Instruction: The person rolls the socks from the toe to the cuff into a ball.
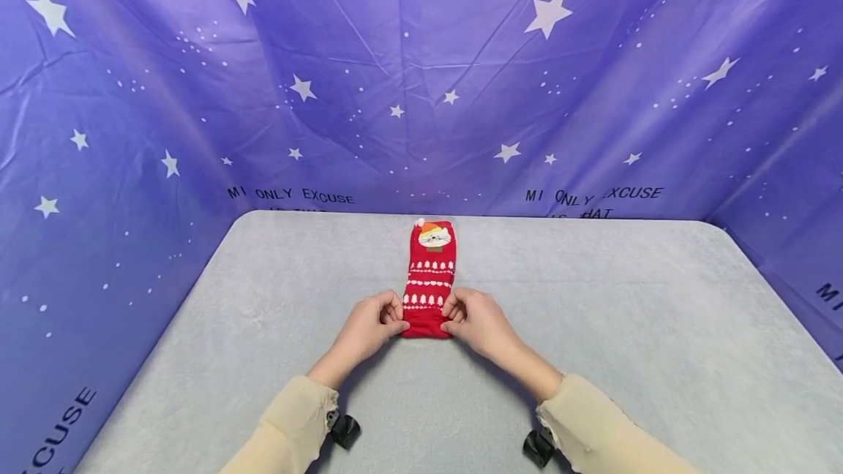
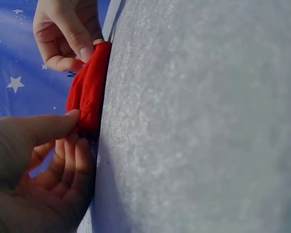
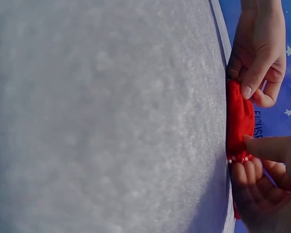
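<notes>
Sock (image 1: 429, 280) end pinched between both hands

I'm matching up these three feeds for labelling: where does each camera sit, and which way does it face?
Head: worn high, facing forward and down at the grey table; shows both sleeves, the left hand and right hand pinching the red sock.
Left wrist: low beside the tabletop, facing across the sock's near end; left hand close, right hand beyond.
Right wrist: mirrored; right hand close, left hand beyond.
Shared: both wrist views show both hands and the sock's end.
</notes>
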Tool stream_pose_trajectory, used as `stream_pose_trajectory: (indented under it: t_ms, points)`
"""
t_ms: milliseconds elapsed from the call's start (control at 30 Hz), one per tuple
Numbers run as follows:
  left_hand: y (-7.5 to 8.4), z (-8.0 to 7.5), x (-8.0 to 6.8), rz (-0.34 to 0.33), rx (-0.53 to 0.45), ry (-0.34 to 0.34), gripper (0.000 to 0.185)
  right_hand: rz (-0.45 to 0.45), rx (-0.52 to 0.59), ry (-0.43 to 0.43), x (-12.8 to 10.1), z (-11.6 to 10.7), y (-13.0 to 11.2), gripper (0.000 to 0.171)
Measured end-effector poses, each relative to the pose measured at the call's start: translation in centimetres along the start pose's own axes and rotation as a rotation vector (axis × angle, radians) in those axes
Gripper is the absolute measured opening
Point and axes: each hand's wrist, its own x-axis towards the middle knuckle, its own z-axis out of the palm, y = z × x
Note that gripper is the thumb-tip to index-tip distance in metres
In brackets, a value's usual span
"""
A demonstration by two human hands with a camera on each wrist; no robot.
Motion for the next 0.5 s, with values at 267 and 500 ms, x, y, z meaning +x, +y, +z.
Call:
stream_pose_trajectory:
  t_ms: [267, 500]
  points:
    - [-0.5, -0.4, -0.1, 0.121, -0.017, -0.112, 0.01, -0.134, 0.028, -0.009, -0.4, -0.1, 0.3, 0.019]
    - [-0.8, -0.8, -0.2, 0.113, -0.041, -0.173, 0.012, -0.174, 0.035, -0.074, -0.6, -0.7, 1.0, 0.01]
